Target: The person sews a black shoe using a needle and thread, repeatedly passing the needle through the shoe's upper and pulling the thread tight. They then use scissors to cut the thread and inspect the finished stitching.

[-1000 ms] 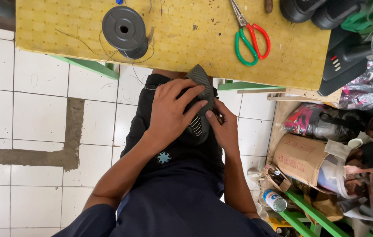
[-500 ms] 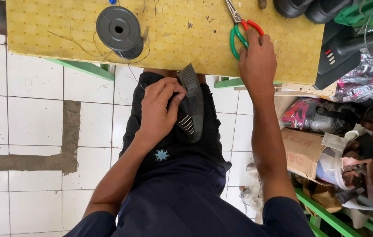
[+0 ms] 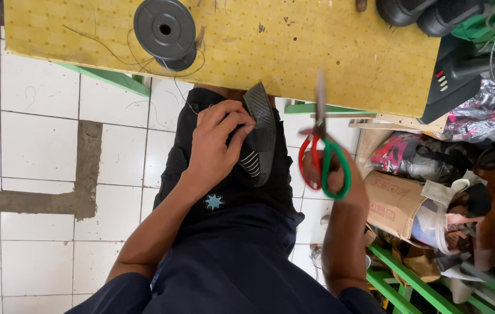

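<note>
Shoe (image 3: 261,136) in left hand (image 3: 215,145), beside scissors (image 3: 323,157).

- The scissors (image 3: 323,154) are motion-blurred; their blade tip smears against the bench (image 3: 317,46) edge.
- The right hand (image 3: 340,180) is mostly hidden behind the scissor handles.
- The black shoe (image 3: 259,136) is partly covered by the left hand (image 3: 215,145).
- Dark shoes (image 3: 428,11) are cut off at the top edge.

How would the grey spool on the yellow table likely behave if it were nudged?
The grey spool stands on a flat flange, so it would probably slide rather than roll. Tipped onto its side, its round flanges could let it roll. Loose thread trails from it across the yellow table, so it may drag or snag.
</note>
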